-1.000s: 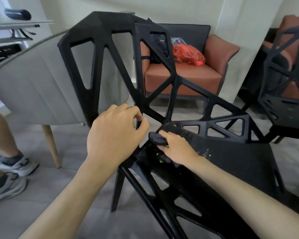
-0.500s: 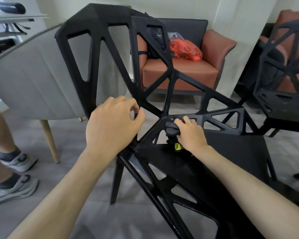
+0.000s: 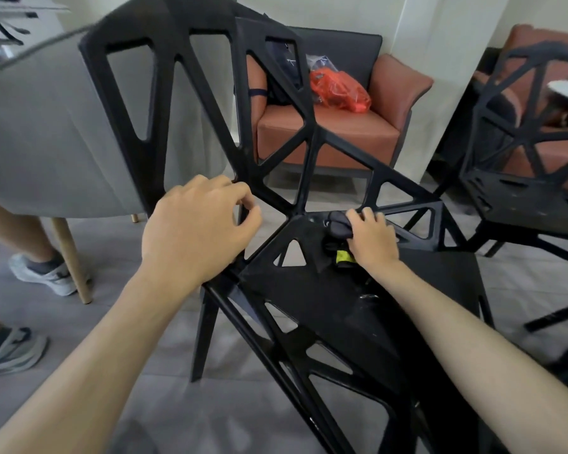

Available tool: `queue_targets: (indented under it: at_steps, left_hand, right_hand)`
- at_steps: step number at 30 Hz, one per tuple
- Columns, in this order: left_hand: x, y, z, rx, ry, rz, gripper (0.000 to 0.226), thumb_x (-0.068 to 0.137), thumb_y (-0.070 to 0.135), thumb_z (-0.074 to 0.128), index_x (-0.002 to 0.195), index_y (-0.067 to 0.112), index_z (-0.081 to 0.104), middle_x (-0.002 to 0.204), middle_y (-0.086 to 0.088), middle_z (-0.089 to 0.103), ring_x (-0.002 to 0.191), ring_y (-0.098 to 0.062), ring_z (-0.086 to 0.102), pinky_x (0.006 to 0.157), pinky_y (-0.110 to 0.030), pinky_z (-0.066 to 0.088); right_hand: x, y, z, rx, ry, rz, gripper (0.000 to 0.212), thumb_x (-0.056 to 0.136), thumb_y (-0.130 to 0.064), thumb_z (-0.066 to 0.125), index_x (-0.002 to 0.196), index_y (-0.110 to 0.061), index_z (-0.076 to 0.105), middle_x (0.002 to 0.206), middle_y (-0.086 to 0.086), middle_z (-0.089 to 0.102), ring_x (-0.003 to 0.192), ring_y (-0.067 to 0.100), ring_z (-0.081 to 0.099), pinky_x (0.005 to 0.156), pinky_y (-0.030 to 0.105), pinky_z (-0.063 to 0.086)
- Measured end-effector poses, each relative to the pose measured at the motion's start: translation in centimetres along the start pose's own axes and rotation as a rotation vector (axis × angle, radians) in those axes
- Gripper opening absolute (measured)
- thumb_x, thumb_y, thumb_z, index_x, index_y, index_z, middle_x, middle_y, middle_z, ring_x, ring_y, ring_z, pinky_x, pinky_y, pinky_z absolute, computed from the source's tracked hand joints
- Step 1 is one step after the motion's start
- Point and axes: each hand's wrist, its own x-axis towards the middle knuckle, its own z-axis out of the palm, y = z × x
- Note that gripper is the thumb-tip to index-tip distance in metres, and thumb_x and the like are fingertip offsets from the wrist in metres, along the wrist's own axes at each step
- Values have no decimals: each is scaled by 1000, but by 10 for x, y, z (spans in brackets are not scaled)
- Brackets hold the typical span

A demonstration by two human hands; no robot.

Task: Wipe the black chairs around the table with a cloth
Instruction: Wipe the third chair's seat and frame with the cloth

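Black lattice chair (image 3: 325,296) upright; dark cloth (image 3: 338,224), perhaps bunched, at seat's rear edge.
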Motion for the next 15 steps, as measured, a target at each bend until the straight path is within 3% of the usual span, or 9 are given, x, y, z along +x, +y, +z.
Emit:
queue_targets:
  at_steps: [3, 9, 12, 15]
  left_hand:
    - [-1, -1, 1, -4, 28, -16, 25, 101, 49, 49, 95, 34, 68, 88, 13, 65, 83, -14, 58, 66, -31, 37]
    - [-2, 1, 1, -55, 56, -63, 24, 100, 50, 50, 92, 35, 66, 84, 18, 57, 82, -8, 52, 62, -30, 34]
    - [-6, 2, 1, -32, 58, -52, 24, 100, 49, 50, 91, 33, 66, 85, 15, 62, 83, -11, 57, 62, -30, 36]
    - [-6, 3, -1, -32, 37, -40, 24, 100, 48, 50, 92, 33, 67, 87, 14, 62, 84, -13, 58, 63, -31, 39]
  right_hand:
    - [-9, -7, -2, 13, -2, 26, 43, 92, -21, 68, 130, -19, 48, 128, 9, 52, 115, 38, 53, 86, 50, 49]
    - [-131, -46, -55, 324, -152, -385, 29, 81, -18, 62, 98, -26, 40, 103, -6, 47, 96, 26, 49, 73, 47, 45]
    - [-155, -41, -62, 330, -151, -489, 34, 80, -19, 64, 103, -29, 42, 103, -8, 47, 94, 23, 49, 70, 42, 45]
    - [-104, -9, -39, 117, -60, -383, 44, 78, -24, 66, 118, -25, 47, 114, 0, 52, 107, 29, 54, 79, 46, 51]
